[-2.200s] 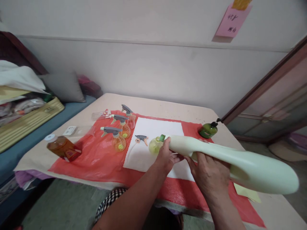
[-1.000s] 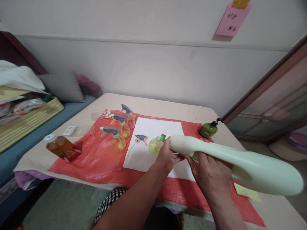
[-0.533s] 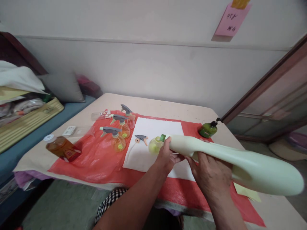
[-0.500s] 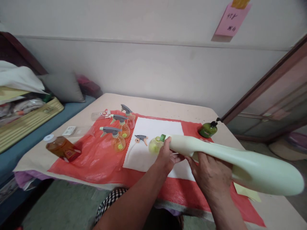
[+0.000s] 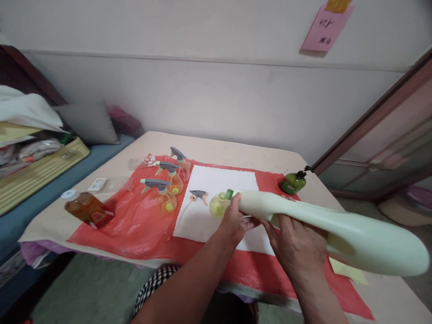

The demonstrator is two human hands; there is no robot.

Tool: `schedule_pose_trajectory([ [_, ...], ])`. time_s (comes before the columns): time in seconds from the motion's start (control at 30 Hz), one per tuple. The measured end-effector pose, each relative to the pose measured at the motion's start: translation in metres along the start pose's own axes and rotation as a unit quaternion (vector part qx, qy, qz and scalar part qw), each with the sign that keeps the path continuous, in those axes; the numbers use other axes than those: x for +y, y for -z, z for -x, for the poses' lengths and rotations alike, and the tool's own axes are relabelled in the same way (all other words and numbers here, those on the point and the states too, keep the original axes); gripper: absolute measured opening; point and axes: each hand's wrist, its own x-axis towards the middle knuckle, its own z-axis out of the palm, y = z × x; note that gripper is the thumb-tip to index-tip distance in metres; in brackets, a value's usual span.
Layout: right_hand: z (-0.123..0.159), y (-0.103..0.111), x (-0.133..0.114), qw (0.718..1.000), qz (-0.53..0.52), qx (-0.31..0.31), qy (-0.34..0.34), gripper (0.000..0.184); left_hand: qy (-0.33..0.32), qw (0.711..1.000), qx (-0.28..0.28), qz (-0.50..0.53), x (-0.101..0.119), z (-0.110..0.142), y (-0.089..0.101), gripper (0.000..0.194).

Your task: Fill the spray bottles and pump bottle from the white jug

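A large pale green plastic jug (image 5: 367, 240) is held tipped on its side, its bright green spout (image 5: 229, 194) pointing left. My left hand (image 5: 234, 218) is closed around its neck end. Under the handle part, my right hand (image 5: 293, 238) grips the jug, fingers partly hidden behind it. The spout is at the mouth of a small round clear bottle (image 5: 217, 207) with yellow-green tint; whether liquid flows I cannot tell. Left of that bottle, a grey trigger spray head (image 5: 199, 195) with a thin tube lies on the white cloth (image 5: 224, 175).
Several spray bottles (image 5: 166, 200) stand on the red plastic sheet (image 5: 135, 234). A bottle of amber liquid (image 5: 87, 208) leans at the left. At the right is a green pump bottle (image 5: 293, 183). Yellow paper (image 5: 346, 270) lies near the front right. A pink note (image 5: 326, 29) hangs on the wall.
Almost nothing differs. Both hands hold the jug in the same place, its spout still at the small bottle's mouth.
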Motion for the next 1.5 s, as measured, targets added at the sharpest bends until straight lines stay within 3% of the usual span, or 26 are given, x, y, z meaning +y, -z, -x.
schedule_pose_trajectory([
  [1.5,-0.0012,0.0023,0.0001,1.000,-0.001,-0.007,-0.002,0.035,0.001,1.000,0.001,-0.001,-0.0001,-0.0002,0.0006,0.042],
])
